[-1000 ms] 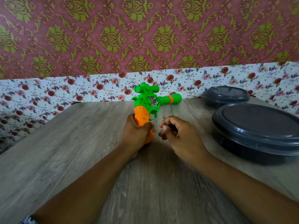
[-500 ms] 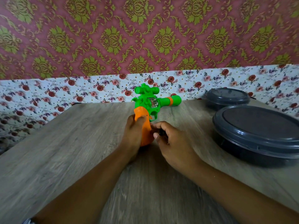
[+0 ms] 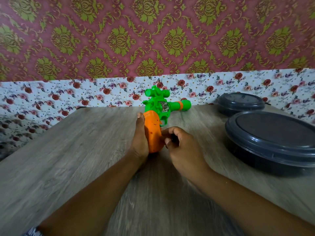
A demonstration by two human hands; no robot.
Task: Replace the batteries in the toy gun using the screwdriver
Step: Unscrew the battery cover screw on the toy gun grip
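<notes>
On the wood-grain table (image 3: 71,160), the left hand (image 3: 140,138) grips the orange handle of the upright toy gun (image 3: 157,114), while the right hand (image 3: 181,147) pinches a dark screwdriver (image 3: 173,138) beside it.

Screwdriver (image 3: 173,138) mostly hidden in right hand (image 3: 185,147)

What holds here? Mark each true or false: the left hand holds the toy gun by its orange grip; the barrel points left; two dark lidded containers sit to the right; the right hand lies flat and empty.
1. The left hand holds the toy gun by its orange grip: true.
2. The barrel points left: false, it points right.
3. Two dark lidded containers sit to the right: true.
4. The right hand lies flat and empty: false, its fingers curl round a small dark tool.
</notes>
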